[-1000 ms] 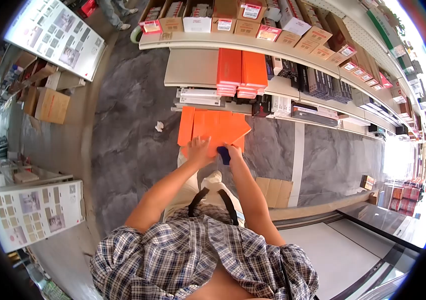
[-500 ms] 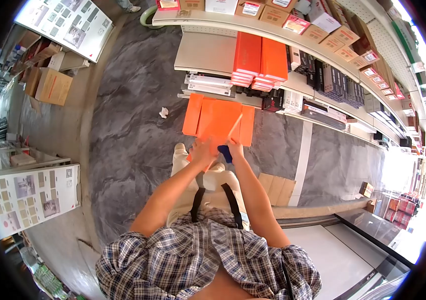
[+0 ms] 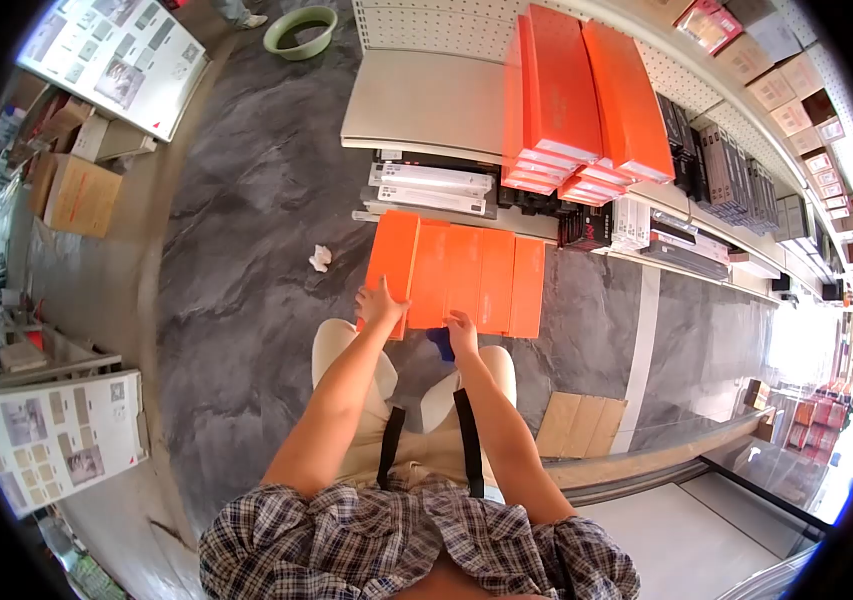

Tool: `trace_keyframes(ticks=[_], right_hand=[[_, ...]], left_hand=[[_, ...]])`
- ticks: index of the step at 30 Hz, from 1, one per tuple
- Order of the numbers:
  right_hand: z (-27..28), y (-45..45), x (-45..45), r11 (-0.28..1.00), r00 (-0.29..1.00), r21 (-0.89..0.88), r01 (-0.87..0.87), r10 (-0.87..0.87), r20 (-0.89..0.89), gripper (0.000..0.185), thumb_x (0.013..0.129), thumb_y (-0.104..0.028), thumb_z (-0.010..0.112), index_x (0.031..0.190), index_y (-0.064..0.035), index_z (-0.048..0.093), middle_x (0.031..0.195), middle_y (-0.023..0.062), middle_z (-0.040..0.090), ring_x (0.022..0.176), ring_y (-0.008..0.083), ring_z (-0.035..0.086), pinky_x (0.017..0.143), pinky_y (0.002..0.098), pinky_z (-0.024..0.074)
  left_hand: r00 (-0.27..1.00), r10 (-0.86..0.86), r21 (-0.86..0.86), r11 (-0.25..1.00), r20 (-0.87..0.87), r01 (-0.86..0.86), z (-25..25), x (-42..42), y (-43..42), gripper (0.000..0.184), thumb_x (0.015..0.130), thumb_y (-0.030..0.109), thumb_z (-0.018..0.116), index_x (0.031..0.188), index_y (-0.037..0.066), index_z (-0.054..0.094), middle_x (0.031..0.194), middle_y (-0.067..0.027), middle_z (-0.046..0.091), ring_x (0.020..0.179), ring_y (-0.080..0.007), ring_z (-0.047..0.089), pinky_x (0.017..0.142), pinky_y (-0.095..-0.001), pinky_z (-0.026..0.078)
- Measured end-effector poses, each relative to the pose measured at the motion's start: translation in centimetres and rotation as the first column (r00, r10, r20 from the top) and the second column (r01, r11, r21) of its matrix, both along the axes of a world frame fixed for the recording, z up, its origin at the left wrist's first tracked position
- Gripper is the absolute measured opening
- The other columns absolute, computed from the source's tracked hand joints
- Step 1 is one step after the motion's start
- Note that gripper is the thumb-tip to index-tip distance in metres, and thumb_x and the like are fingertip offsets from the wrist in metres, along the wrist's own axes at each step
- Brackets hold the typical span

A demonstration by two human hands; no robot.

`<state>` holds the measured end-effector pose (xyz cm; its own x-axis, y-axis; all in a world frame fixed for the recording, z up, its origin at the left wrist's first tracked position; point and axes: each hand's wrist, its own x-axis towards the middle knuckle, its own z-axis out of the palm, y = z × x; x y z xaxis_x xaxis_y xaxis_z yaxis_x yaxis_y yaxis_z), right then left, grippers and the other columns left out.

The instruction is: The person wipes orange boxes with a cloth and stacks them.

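Note:
Several long orange boxes [image 3: 495, 280] lie side by side on the floor before my knees. The leftmost orange box [image 3: 393, 255] sits higher than its neighbours. My left hand [image 3: 382, 306] grips this box near its close end, thumb and fingers spread across its width. A dark blue cloth [image 3: 441, 343] is bunched in my right hand [image 3: 461, 333]. That hand's fingertips touch the near edge of the middle boxes, and the cloth hangs below them.
A metal shelf [image 3: 424, 100] ahead carries stacked orange boxes [image 3: 556, 95] and darker cartons. Crumpled white paper [image 3: 320, 258] lies on the dark floor. A green basin [image 3: 301, 33] stands at the far left, and wooden planks [image 3: 580, 424] lie to the right.
The view has shifted, with the shelf now larger. The orange box that was tilted over my lap now lies in the row. My left hand has moved left onto the leftmost box.

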<state>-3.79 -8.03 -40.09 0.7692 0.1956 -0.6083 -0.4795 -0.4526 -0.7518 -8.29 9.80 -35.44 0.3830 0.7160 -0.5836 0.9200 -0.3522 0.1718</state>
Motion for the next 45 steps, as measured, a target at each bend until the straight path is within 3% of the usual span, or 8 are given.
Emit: trace_keyframes(ticks=[12,24,26,29,31,34,38,45], right_hand=[[-4.4,0.9,1.8,0.976,0.999,0.213,0.039,-0.034,-0.027,0.025,0.088,-0.009,0.044,0.110,0.0011,0.053,0.093,0.0114,0.062,0.079,0.0174,0.061,0.068,0.0276,0.0495],[27.5,6.0,8.8,0.979,0.963,0.183,0.090,-0.133,0.236,0.031,0.080,-0.002,0.043,0.109,-0.0025,0.054,0.086,0.0104,0.060,0.054,0.0178,0.059,0.042,0.0295,0.0461],[32.7,6.1,10.8,0.993,0.971,-0.008,0.117,-0.113,0.209,0.035,0.079,-0.008,0.046,0.114,-0.0070,0.052,0.105,0.0140,0.060,0.079,0.0293,0.061,0.067,0.0388,0.0502],[33.7,5.3,13.4,0.971,0.684,-0.207,0.121,0.070,0.727,0.043,0.076,-0.008,0.048,0.119,-0.0069,0.049,0.116,0.0141,0.053,0.083,0.0290,0.061,0.061,0.0373,0.0514],[36.3,4.9,15.7,0.966,0.700,-0.248,0.069,0.130,0.703,0.047,0.076,-0.010,0.048,0.123,-0.0077,0.044,0.124,0.0144,0.046,0.094,0.0304,0.057,0.067,0.0390,0.0508],[39.4,4.0,18.2,0.912,0.744,-0.403,-0.073,0.319,0.587,0.054,0.077,-0.014,0.049,0.130,-0.0086,0.037,0.134,0.0146,0.037,0.106,0.0316,0.053,0.074,0.0414,0.0502],[37.0,3.3,23.7,0.734,0.648,-0.610,-0.299,0.626,0.435,0.064,0.080,-0.020,0.051,0.137,-0.0094,0.023,0.139,0.0209,0.026,0.109,0.0344,0.051,0.076,0.0414,0.0510],[37.2,1.5,24.7,0.534,0.625,-0.678,-0.504,0.768,0.140,0.077,0.080,-0.023,0.053,0.141,-0.0081,0.009,0.143,0.0247,0.011,0.115,0.0349,0.048,0.082,0.0390,0.0503]], left_hand=[[0.972,-0.225,0.121,0.969,0.073,0.215,-9.7,2.3,2.6,0.087,0.070,0.044,0.069,0.139,0.022,0.022,0.145,-0.0197,0.009,0.132,-0.0353,0.015,0.095,-0.0628,0.028],[0.772,-0.379,0.353,0.911,0.511,0.214,16.8,6.4,5.5,0.060,0.075,0.012,0.058,0.130,0.009,0.035,0.136,-0.0161,0.025,0.128,-0.0341,0.025,0.100,-0.0510,0.028],[0.705,-0.400,0.309,0.914,0.586,0.263,22.1,8.3,5.8,0.056,0.074,0.007,0.057,0.127,0.008,0.039,0.131,-0.0177,0.032,0.124,-0.0356,0.031,0.100,-0.0453,0.030],[0.594,-0.402,0.207,0.906,0.697,0.370,27.0,10.9,6.1,0.049,0.074,0.006,0.055,0.122,0.005,0.042,0.128,-0.0191,0.037,0.120,-0.0357,0.037,0.098,-0.0447,0.033],[0.548,-0.464,0.289,0.879,0.696,0.378,27.5,12.9,5.7,0.045,0.075,0.006,0.054,0.119,0.003,0.044,0.126,-0.0207,0.041,0.117,-0.0359,0.040,0.097,-0.0431,0.035],[0.646,-0.130,-0.147,0.923,0.752,0.356,29.0,16.0,3.3,0.048,0.077,0.008,0.056,0.122,0.001,0.043,0.124,-0.0211,0.043,0.114,-0.0344,0.045,0.100,-0.0380,0.035],[0.565,-0.252,0.013,0.920,0.786,0.393,26.9,21.4,0.9,0.056,0.077,0.013,0.061,0.127,0.003,0.039,0.125,-0.0229,0.044,0.115,-0.0318,0.045,0.097,-0.0374,0.037],[0.661,0.280,-0.518,0.833,0.696,0.192,26.1,24.1,-3.2,0.063,0.076,0.014,0.063,0.130,0.002,0.035,0.124,-0.0149,0.049,0.114,-0.0232,0.048,0.093,-0.0329,0.039]])
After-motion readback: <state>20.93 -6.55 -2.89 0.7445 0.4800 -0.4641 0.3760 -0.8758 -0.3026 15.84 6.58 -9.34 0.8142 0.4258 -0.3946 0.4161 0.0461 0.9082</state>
